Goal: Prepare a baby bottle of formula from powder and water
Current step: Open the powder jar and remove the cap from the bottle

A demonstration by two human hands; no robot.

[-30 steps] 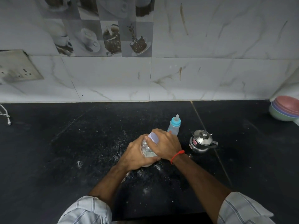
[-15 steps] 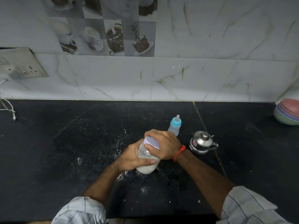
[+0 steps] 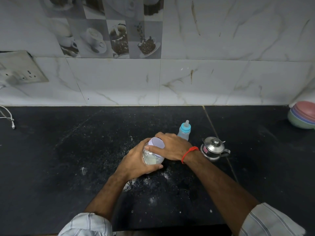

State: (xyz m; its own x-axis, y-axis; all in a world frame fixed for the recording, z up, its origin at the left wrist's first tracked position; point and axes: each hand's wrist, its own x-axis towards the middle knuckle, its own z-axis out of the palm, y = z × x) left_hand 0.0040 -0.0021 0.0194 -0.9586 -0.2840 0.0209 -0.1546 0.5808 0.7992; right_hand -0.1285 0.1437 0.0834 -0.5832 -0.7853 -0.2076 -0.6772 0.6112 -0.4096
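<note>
Item: clear powder jar, lilac lid, mid-counter, now tipped further toward the left than a second ago. Left hand wraps the body, fingers curled round it; right hand grips the lid, probably unscrewing. Baby bottle, teat on, stands just behind, untouched. Steel kettle right of it; red sticker unreadable. Spilled powder dusts the counter.

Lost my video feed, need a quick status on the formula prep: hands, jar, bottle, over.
Left hand grips powder jar, tilted; right hand on its lavender lid. Baby bottle capped, upright behind. Steel kettle right, apart. Nothing obstructing.
</note>
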